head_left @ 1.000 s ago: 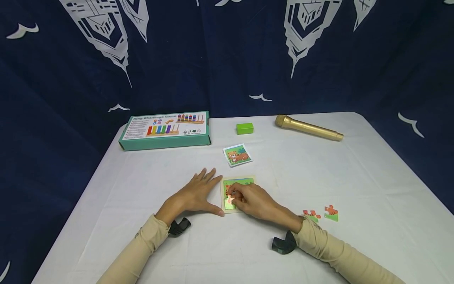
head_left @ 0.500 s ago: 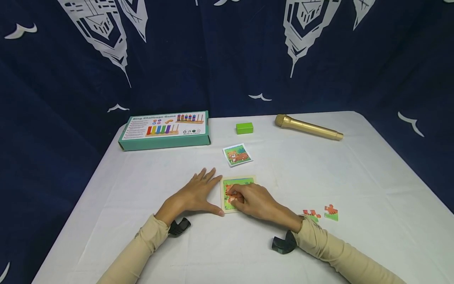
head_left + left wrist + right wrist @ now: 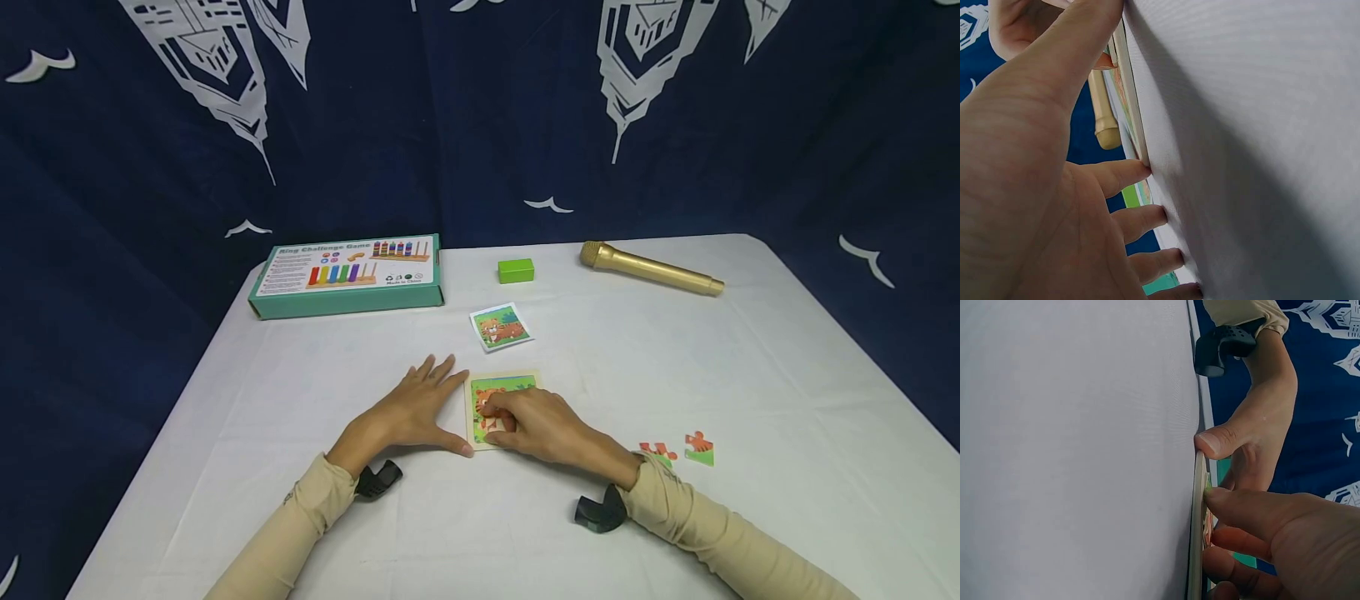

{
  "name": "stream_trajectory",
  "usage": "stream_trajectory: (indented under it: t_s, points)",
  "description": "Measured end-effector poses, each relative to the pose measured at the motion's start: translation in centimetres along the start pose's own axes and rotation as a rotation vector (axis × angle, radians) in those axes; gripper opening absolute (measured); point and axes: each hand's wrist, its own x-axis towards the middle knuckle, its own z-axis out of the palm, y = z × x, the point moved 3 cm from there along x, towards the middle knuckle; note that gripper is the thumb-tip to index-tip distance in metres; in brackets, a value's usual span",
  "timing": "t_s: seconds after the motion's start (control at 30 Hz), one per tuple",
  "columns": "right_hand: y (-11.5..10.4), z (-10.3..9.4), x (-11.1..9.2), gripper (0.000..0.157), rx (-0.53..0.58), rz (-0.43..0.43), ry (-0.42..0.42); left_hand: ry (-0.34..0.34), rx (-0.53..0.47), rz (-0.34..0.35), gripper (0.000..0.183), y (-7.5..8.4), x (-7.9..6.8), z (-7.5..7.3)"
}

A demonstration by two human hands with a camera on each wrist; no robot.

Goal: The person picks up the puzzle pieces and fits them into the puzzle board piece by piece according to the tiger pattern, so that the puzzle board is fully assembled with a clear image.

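A small wooden puzzle board (image 3: 468, 417) with a tiger picture lies on the white table. My left hand (image 3: 408, 414) spreads its fingers beside it, the thumb and a fingertip touching the board's left edge. Over the board, my right hand (image 3: 543, 427) has thumb and index finger bent around a puzzle piece (image 3: 1208, 480) at the lower left of the picture, its edge standing slightly above the frame in the right wrist view. The hand hides the board's right part. Two loose puzzle pieces, one red and green (image 3: 700, 450), the other (image 3: 658, 452) partly behind the right wrist, lie right.
Beyond the board lies a tiger picture card (image 3: 502, 327). Farther back are a green block (image 3: 516, 271), a gold microphone (image 3: 651, 269) and a green game box (image 3: 348, 277). A dark blue curtain (image 3: 487, 125) hangs behind the table.
The puzzle piece under my right fingers has turned from tilted and shiny to lying nearly flat with the picture. My right thumb has shifted slightly left and down. The left hand keeps its place.
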Motion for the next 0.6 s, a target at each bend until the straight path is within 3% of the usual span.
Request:
stream_trajectory:
  t_s: [0.4,0.6]
  points:
    - [0.78,0.05,0.13,0.026,0.104,0.003,-0.006,0.001,-0.004,0.001,0.114,-0.02,0.0,-0.04]
    - [0.67,-0.01,0.07,0.018,0.114,-0.013,-0.019,0.005,-0.007,0.003,0.114,-0.03,-0.01,-0.03]
